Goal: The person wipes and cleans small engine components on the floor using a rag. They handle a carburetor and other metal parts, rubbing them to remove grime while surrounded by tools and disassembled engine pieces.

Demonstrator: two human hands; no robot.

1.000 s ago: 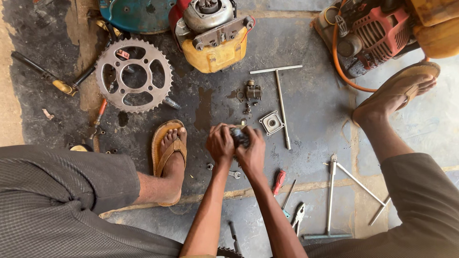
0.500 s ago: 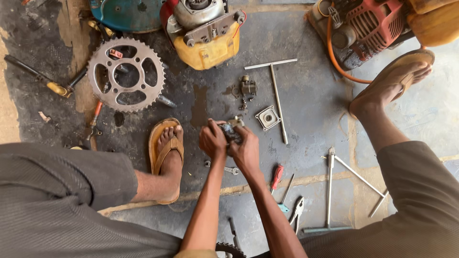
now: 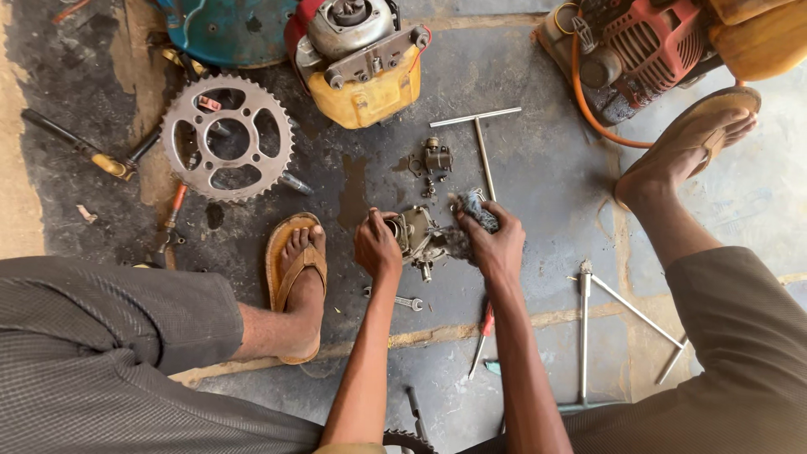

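My left hand [image 3: 377, 245] grips a small grey metal carburettor [image 3: 418, 235] just above the stained concrete floor. My right hand [image 3: 496, 244] holds a dark greasy rag [image 3: 476, 210] against the carburettor's right side. Both hands are between my two sandalled feet. A smaller metal carburettor part [image 3: 436, 156] lies on the floor just beyond them, with tiny loose pieces around it.
A T-handle wrench [image 3: 481, 143] lies beyond my right hand. A sprocket [image 3: 227, 136] and a yellow small engine [image 3: 361, 59] lie at the far left, a red engine [image 3: 639, 50] at the far right. A small spanner [image 3: 403, 300], a red screwdriver [image 3: 482, 336] and T-wrenches [image 3: 584, 328] lie near me.
My hands have drawn apart a little, the carburettor now shows between them, and the rag has come to its right side. The view has shifted slightly.
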